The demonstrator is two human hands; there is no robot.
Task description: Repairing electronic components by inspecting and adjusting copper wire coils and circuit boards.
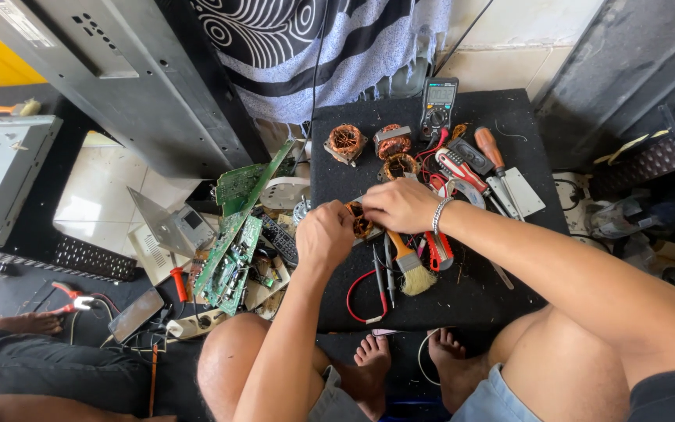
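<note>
Both hands (361,223) around copper-wound motor coil (359,221).

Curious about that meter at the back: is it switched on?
Cannot tell. The meter lies face up on the black table, but its screen is too small to read.

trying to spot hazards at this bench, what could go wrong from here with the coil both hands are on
1. The left hand and right hand grip the copper coil bare; fine wire could nick fingers or get bent.
2. The paintbrush, red wire loop and probes crowd the black mat beside the hands; a slip could sweep them onto the bare feet below.
3. The multimeter sits near the mat's far edge and its leads could snag.
</note>
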